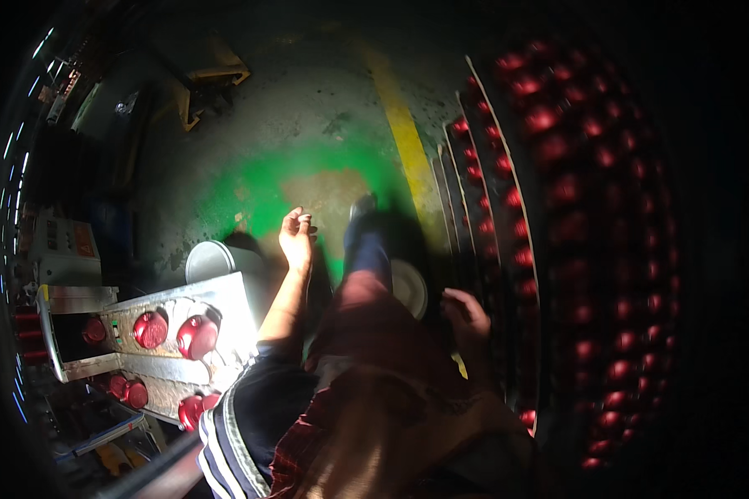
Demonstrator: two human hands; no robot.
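My left hand (295,237) hangs over the floor, its fingers loosely bent and apart, with nothing visible in it. A pale spot shows at its fingertips, too small to tell. My right hand (468,313) is low on the right, dim and somewhat blurred, fingers partly stretched out with nothing seen in them. It is nearest to the stacked racks of red round pieces (520,229). Left of my left forearm, several shiny red round metal-looking pieces (197,336) sit on a brightly lit metal conveyor or bench (233,303). Neither hand touches them.
A grey bucket (210,261) stands beyond the bench, and a pale round container (409,289) is by my leg. A yellow line (399,125) crosses the floor (308,125). A grey control box (66,254) stands far left; a yellowish metal frame (191,96) lies ahead.
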